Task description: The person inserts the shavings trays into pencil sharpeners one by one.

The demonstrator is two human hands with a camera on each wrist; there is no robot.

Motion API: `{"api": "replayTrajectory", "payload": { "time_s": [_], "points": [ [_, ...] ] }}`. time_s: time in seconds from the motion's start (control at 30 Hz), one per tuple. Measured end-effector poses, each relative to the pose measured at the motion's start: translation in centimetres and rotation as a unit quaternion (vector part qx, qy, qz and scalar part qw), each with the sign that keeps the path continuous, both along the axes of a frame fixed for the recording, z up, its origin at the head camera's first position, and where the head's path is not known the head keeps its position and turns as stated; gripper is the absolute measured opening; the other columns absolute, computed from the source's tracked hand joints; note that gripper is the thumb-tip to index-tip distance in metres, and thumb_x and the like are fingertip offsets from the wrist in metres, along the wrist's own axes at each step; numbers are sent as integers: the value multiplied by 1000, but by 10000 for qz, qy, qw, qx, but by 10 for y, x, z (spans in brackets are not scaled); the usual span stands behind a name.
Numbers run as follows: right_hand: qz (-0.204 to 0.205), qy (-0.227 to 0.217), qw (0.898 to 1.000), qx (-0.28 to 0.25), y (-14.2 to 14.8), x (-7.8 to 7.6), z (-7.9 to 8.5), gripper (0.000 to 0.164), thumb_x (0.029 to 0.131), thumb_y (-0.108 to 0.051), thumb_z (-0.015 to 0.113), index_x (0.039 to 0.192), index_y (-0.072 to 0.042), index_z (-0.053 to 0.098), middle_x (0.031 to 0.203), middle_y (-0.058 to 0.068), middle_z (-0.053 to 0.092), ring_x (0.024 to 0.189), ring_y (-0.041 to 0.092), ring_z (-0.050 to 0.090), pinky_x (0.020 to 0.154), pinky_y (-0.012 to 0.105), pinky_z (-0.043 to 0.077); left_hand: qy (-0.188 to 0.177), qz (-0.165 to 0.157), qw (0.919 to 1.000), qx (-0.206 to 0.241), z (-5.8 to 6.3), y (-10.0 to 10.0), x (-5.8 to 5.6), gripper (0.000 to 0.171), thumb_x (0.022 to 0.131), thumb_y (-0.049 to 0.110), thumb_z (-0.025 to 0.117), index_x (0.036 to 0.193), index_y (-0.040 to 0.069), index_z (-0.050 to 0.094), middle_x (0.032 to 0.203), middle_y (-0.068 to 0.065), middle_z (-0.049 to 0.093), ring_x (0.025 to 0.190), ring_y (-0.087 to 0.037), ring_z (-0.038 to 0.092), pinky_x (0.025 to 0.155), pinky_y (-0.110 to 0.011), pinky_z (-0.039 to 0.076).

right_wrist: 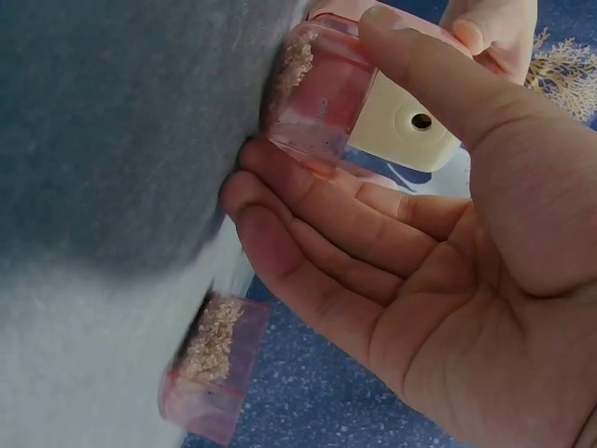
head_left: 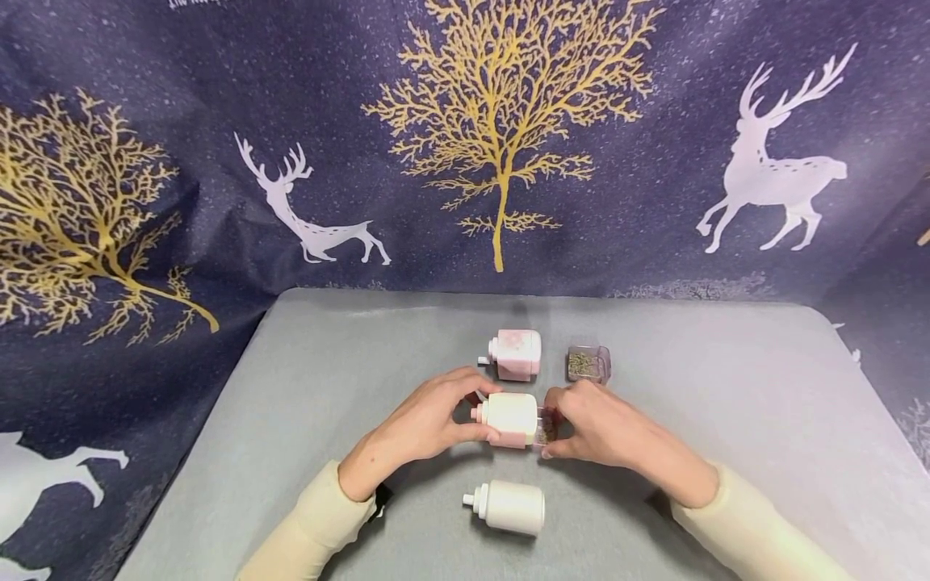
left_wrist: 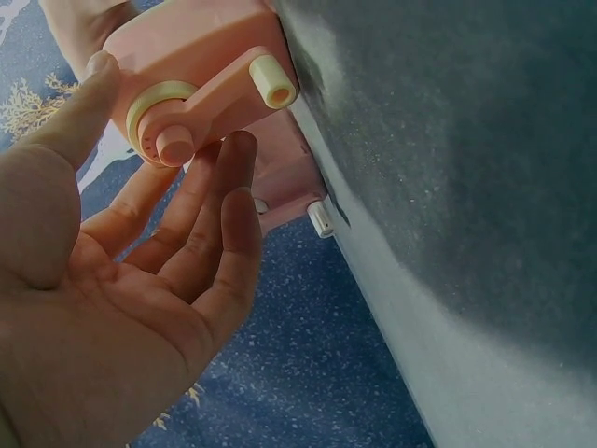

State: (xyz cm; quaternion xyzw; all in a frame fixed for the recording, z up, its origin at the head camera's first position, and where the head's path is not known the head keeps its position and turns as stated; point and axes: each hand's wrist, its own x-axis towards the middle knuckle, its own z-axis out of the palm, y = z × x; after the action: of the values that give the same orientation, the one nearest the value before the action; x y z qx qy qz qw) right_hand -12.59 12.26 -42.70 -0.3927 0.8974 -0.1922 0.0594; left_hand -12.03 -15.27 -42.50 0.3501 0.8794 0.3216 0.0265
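Note:
A pink and cream hand-crank pencil sharpener (head_left: 512, 413) lies on the table with its crank (left_wrist: 219, 107) facing left. My left hand (head_left: 429, 415) holds its body between thumb and fingers at the crank end. At the other end, my right hand (head_left: 603, 424) grips the clear pink shavings drawer (right_wrist: 322, 103), which sticks out of the sharpener. Pencil shavings show inside this drawer. The sharpener's cream face, with a dark pencil hole (right_wrist: 422, 121), shows in the right wrist view.
Just behind stands a second pink sharpener (head_left: 517, 355). A separate clear drawer with shavings (head_left: 587, 365) sits to its right. Nearer the front lies a white sharpener (head_left: 512, 507). A dark blue cloth (head_left: 436, 266) with trees and deer hangs behind the grey table (head_left: 726, 379).

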Motion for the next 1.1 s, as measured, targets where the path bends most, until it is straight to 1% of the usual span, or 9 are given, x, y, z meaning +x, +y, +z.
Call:
{"api": "replayTrajectory", "payload": {
  "time_s": [0.13, 0.43, 0.77, 1.1],
  "points": [
    [25, 1, 10000, -24, -3, -1, 1, 40, 68, -39, 85, 86, -9, 66, 70, -9, 59, 55, 2, 49, 48, 15, 46, -5, -7, 10000, 4, 1, 0, 0, 53, 79, 47, 75, 124, 21, 62, 113, 14, 56, 94, -2, 55, 81, -33, 53],
    [23, -88, 10000, 37, -6, -1, 2, 39, 69, -39, 84, 86, -9, 66, 70, -8, 59, 55, 3, 49, 48, 15, 46, 83, -36, 10000, 10, 1, 0, -1, 54, 78, 48, 75, 122, 20, 62, 113, 13, 56, 93, -2, 55, 81, -33, 53],
    [-40, -154, 9999, 61, -9, -1, 2, 37, 68, -39, 85, 83, -12, 65, 67, -8, 58, 54, 3, 48, 46, 17, 45, 89, -55, 9999, 55, 0, 0, 0, 55, 78, 49, 75, 123, 21, 61, 113, 14, 56, 94, -3, 56, 82, -31, 53],
    [-71, -51, 9999, 55, -11, -2, 1, 41, 66, -44, 85, 81, -12, 63, 65, -7, 58, 51, 3, 47, 44, 18, 44, 76, -33, 10000, 37, 0, 0, 1, 56, 78, 50, 74, 124, 20, 61, 114, 13, 56, 95, -3, 56, 81, -32, 53]
  ]
}}
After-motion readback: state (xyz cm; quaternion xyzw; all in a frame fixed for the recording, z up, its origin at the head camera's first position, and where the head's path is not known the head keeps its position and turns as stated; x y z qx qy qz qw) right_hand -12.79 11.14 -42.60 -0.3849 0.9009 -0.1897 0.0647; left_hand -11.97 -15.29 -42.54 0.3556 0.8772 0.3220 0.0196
